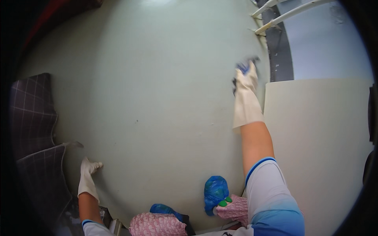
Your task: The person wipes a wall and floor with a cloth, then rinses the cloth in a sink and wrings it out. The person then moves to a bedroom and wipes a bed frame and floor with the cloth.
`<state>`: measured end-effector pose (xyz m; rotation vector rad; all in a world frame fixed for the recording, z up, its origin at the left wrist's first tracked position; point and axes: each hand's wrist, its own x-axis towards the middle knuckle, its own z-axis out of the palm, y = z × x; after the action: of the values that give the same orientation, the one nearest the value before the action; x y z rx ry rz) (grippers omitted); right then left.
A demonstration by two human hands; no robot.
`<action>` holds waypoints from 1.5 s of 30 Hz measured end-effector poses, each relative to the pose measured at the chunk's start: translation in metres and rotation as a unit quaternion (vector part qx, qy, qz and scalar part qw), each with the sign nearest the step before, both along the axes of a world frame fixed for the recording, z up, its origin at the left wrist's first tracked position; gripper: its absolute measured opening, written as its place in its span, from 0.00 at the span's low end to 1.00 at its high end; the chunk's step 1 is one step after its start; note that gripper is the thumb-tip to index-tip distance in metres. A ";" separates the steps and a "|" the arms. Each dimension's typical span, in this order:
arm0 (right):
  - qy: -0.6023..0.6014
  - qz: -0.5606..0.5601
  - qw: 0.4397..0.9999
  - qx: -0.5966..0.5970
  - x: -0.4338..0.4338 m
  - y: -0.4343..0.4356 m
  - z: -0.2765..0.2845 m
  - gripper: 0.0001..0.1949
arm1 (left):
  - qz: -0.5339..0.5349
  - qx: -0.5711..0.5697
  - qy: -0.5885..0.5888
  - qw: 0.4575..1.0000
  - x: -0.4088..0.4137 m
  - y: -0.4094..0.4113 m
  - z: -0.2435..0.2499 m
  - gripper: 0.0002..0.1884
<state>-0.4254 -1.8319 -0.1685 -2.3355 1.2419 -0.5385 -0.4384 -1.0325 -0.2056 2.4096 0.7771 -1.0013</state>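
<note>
My right hand (247, 76), in a long cream rubber glove, reaches far forward over the pale grey-green floor (165, 97). It grips a dark blue and black cloth (242, 68), blurred by motion, close to the floor's right edge. At lower left is my left hand (89, 168), in a matching glove, beside a dark checked fabric (34, 109). Its finger area is partly turned from view, and I cannot tell whether it is empty. Both forearms are bare between glove cuff and short sleeve.
Blue plastic shoe covers (216, 191) are on my feet, below pink patterned trousers (159, 224). A cream panel (313, 132) stands along the right side. White bars (283, 18) meet the floor edge at upper right, beside a dark grey strip (279, 56). A dark red object (56, 17) juts in at upper left.
</note>
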 end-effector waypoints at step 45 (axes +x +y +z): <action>0.006 0.413 0.903 0.118 0.068 0.277 0.036 0.33 | -0.030 0.119 -0.045 0.991 -0.043 -0.052 0.072 0.38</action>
<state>-0.3577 -1.5548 -0.1321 -2.3622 0.2069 -0.0702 -0.4818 -1.0850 -0.1332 2.6756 0.8372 -0.8586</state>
